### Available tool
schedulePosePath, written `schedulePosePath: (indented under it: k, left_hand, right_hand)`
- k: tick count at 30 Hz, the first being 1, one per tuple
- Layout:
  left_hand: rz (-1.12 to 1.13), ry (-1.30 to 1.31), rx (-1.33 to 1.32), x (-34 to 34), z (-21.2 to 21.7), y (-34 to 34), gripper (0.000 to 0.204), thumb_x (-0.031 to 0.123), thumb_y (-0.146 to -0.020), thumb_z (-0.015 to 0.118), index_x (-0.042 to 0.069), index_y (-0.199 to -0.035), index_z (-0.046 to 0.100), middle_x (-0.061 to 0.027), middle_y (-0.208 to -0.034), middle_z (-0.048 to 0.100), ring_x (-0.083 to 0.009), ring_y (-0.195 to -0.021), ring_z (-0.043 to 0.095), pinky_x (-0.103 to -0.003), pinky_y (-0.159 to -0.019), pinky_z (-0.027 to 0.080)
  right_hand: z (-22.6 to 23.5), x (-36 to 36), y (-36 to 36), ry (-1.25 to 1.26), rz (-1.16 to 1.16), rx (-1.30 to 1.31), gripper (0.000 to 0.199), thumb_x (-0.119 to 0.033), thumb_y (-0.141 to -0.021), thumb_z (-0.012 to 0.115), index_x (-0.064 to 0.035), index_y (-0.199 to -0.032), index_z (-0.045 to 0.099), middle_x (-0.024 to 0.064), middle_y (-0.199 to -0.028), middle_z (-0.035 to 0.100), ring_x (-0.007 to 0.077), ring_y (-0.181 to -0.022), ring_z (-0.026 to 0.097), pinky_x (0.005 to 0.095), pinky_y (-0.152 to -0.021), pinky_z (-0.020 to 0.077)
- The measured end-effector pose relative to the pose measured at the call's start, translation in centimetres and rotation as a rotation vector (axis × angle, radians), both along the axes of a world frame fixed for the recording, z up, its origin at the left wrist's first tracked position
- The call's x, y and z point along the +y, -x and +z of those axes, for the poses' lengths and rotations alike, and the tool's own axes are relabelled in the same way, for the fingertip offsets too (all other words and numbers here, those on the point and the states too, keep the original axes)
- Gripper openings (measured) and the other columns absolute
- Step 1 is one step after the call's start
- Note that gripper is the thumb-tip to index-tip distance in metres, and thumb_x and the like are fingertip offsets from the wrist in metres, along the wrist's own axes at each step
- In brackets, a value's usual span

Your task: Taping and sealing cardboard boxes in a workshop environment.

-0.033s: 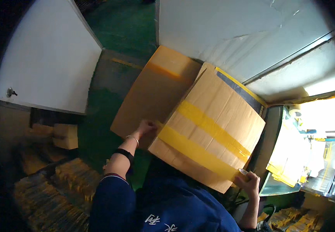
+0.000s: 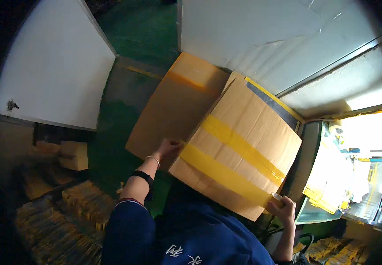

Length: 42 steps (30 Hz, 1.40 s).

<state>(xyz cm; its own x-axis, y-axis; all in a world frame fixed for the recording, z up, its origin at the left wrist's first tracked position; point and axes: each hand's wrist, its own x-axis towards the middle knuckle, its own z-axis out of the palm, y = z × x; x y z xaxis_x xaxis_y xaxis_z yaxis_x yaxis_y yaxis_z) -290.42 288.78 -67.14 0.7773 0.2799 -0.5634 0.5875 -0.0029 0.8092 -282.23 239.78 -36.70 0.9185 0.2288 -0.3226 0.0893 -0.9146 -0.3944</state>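
Observation:
A large sheet of brown cardboard [image 2: 244, 137] lies tilted in front of me. One strip of yellow packing tape [image 2: 239, 148] runs across its middle. Nearer to me, a second yellow tape strip [image 2: 219, 174] stretches from its left edge to its right corner. At the left edge, my left hand [image 2: 169, 148] is closed with the fingertips on the end of the nearer strip. My right hand [image 2: 284, 210] grips a tape roll [image 2: 276, 196] at the near right corner, where that strip runs to the roll. The roll is mostly hidden by the fingers.
Another cardboard piece [image 2: 180, 104] stands beyond the left edge. A white door [image 2: 58, 66] is at far left, a grey-white panel [image 2: 270, 39] at the back. Stacks of cardboard [image 2: 63, 225] lie lower left. A brightly lit table [image 2: 321, 216] with papers is at right.

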Motion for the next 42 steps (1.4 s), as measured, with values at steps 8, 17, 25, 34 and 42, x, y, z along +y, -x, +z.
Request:
schedulePosePath:
  k: [8,17,25,34,42]
  left_hand:
    - [0.114,0.175,-0.082,-0.9,-2.3,1.1,0.045,0.031,-0.074,0.078,-0.001,-0.104,0.067,-0.013,-0.097,0.069,-0.0185,-0.088,0.065,-0.033,-0.079,0.052]
    - [0.131,-0.178,-0.024,-1.8,-2.6,2.2,0.056,0.041,-0.081,0.069,0.004,-0.121,0.058,-0.0139,-0.114,0.064,-0.019,-0.103,0.06,-0.031,-0.089,0.047]
    - [-0.026,0.459,-0.283,-4.1,9.1,0.9,0.062,0.049,-0.096,0.039,0.005,-0.14,0.038,-0.0095,-0.142,0.041,-0.0178,-0.129,0.039,-0.034,-0.106,0.031]
    - [0.012,0.759,0.123,-4.9,7.6,0.2,0.071,0.056,-0.096,0.032,0.001,-0.14,0.035,-0.0158,-0.135,0.048,-0.0302,-0.121,0.048,-0.038,-0.1,0.04]
    - [-0.192,-0.639,-0.49,-7.8,16.2,-0.2,0.063,0.042,-0.097,0.039,0.001,-0.143,0.027,-0.0219,-0.145,0.03,-0.035,-0.135,0.029,-0.045,-0.111,0.023]
  right_hand:
    - [1.5,1.5,-0.1,0.022,-0.018,0.038,0.041,-0.031,-0.064,0.084,-0.0084,-0.095,0.071,0.0069,-0.069,0.065,0.0162,-0.059,0.06,0.0296,-0.058,0.0487]
    - [1.0,0.8,0.3,0.097,-0.042,0.008,0.042,-0.033,-0.06,0.086,-0.0075,-0.09,0.072,0.0056,-0.062,0.059,0.0159,-0.055,0.054,0.0297,-0.052,0.043]
    - [1.4,1.0,0.3,0.029,0.046,-0.044,0.038,-0.032,-0.064,0.084,-0.0059,-0.087,0.071,0.0079,-0.066,0.063,0.0162,-0.056,0.058,0.0302,-0.053,0.0447]
    - [1.6,1.2,0.3,0.048,0.089,-0.177,0.038,-0.035,-0.062,0.083,-0.0037,-0.069,0.062,0.0086,-0.057,0.055,0.0156,-0.049,0.05,0.0319,-0.048,0.0418]
    - [1.8,0.5,-0.4,-0.092,0.104,-0.07,0.032,-0.031,-0.07,0.078,-0.006,-0.086,0.067,0.0122,-0.071,0.065,0.0303,-0.065,0.063,0.037,-0.06,0.0487]
